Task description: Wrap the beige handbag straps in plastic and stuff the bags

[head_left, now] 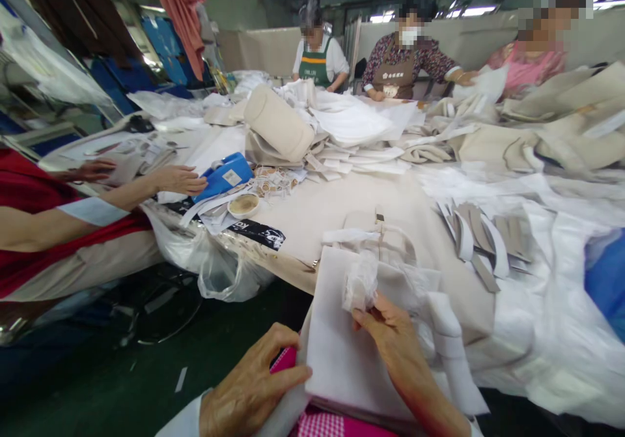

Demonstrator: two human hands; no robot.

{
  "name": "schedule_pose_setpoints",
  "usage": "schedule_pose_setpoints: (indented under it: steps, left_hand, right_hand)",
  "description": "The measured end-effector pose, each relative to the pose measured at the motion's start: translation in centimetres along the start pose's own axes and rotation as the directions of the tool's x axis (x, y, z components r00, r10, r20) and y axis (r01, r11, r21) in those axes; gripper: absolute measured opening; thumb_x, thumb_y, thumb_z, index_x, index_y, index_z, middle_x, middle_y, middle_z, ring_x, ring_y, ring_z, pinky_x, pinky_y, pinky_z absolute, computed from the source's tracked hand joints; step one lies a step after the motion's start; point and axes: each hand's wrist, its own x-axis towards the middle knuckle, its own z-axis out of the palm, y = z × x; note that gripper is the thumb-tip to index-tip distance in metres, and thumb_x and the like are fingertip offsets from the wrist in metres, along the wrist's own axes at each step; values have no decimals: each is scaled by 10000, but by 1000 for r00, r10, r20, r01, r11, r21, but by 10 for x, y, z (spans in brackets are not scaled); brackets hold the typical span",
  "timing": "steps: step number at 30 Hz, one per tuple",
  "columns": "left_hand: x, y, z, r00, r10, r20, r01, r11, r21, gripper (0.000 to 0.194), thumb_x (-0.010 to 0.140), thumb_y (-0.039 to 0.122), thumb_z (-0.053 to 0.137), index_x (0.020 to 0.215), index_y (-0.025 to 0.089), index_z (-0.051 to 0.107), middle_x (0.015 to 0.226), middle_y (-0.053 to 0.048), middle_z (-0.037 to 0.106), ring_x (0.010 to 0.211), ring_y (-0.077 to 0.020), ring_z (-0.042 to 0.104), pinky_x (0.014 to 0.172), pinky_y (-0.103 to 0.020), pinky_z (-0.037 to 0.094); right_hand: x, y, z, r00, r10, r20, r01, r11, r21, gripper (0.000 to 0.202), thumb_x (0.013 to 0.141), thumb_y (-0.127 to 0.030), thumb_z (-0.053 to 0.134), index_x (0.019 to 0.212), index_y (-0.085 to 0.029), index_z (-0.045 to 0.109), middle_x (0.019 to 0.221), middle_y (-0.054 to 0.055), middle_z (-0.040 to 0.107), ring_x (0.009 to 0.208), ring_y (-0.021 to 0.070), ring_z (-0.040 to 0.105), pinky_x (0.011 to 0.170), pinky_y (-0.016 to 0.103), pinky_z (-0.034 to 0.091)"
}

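Note:
A beige bag (pixel 395 245) lies at the table's front edge, with a flat white sheet (pixel 336 333) over its near part. My right hand (pixel 390 333) pinches a crumpled, translucent white wrapping (pixel 361 281) above that sheet. At the sheet's left edge is my left hand (pixel 258 375), fingers apart, its fingertips touching the edge and nothing held in it. White padded strips (pixel 449 339) lie to the right of my right hand. Pink checked cloth (pixel 319 424) shows below the sheet.
Grey-beige straps (pixel 473 235) lie on the right. A small bowl (pixel 243 206), a blue container (pixel 224 176) and a clear plastic bag (pixel 229 274) are on the left, near another person's hand (pixel 180 180). Beige pieces and white sheets pile up behind; several people work around the table (pixel 336 196).

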Motion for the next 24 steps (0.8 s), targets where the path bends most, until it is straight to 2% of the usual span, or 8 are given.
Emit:
schedule_pose_setpoints:
  steps: [5,9,11,13,15,18,21,24]
  left_hand:
    - [2,11,2,990,143,-17,-137,970,202,415,899,79,544,1278,248,525,1146,-83,491,1047,-209,479,870,-348,494]
    - [10,17,-5,938,345,46,-324,819,474,432,841,53,645,1218,259,601,1185,-59,575,1113,-234,468,992,-423,421]
    - [20,16,-12,909,388,153,-412,777,476,318,889,98,601,1188,203,615,1229,-71,616,1159,-248,466,1032,-436,379]
    - [32,15,-16,909,362,207,-415,828,378,247,936,130,531,1168,169,610,1225,-94,644,1177,-246,477,1022,-413,384]
    - [45,16,-16,938,290,190,-327,922,209,228,958,142,476,1140,166,612,1159,-110,664,1128,-230,514,979,-377,414]
    - [59,21,-3,986,60,155,-55,998,-36,178,965,219,473,945,166,641,979,-88,644,938,-193,563,840,-303,451]
    - [63,23,13,976,-177,127,195,969,-149,267,940,344,537,741,169,571,819,-25,555,769,-156,528,705,-261,408]
    - [63,18,18,949,-232,214,281,929,-240,263,890,378,614,735,172,564,850,-12,545,802,-158,526,718,-253,387]
  right_hand:
    - [1,4,3,998,-48,34,48,999,3,87,780,-254,568,699,-223,558,664,-19,548,666,180,494,638,297,380]
    - [4,9,4,995,-90,50,89,996,24,88,783,-256,565,705,-216,554,662,-24,532,661,168,482,630,290,365]
    - [6,11,4,993,-109,54,108,994,23,98,774,-256,570,690,-212,543,648,-25,526,648,165,481,625,291,363]
    - [7,13,5,991,-126,49,125,992,23,94,761,-249,573,683,-209,540,636,-25,524,641,161,482,624,292,361]
    - [8,14,6,988,-147,41,145,988,44,91,753,-243,572,677,-205,540,632,-23,526,638,157,478,623,291,357]
    - [7,17,7,985,-172,28,167,979,115,93,735,-240,568,658,-205,529,622,-24,513,620,148,454,592,283,349]
    - [3,18,7,981,-195,3,191,966,176,66,703,-213,543,646,-208,511,633,-23,498,613,141,439,549,266,343]
    - [2,20,8,982,-189,-10,187,964,190,40,676,-185,535,644,-206,525,621,-21,507,592,141,465,527,255,357]
